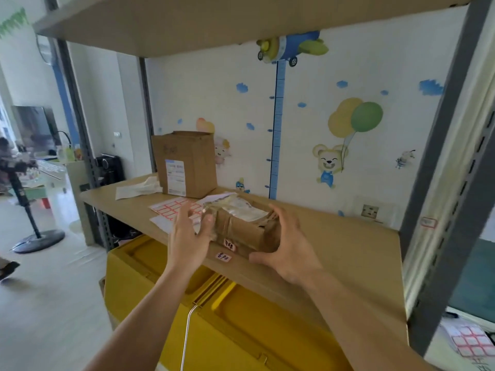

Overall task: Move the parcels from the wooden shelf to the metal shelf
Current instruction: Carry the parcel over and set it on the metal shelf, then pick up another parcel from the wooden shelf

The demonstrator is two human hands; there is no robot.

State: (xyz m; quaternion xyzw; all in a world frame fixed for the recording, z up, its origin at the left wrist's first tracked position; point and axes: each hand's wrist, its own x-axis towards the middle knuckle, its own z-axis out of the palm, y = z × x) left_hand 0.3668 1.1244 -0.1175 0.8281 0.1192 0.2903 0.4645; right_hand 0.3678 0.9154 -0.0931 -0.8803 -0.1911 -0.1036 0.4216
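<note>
One shelf board (348,245), yellow bin (254,322) beneath, carries a tall box (195,156) far left. Parcel (241,228) lies at the near edge, long axis left-right, partly over label sheets (171,210). My left grip (187,239) presses one end, fingers straight; right grip (292,247) curls round the other.

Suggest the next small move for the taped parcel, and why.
Probably push the taped parcel slightly deeper before letting go: it is at the front edge of the shelf board, the left hand touching one end, the right hand curled round the other.

Parcel (241,227) at front edge of shelf board (348,245), between left hand (187,236) and right hand (289,247); box (187,162) behind it, leftward.
</note>
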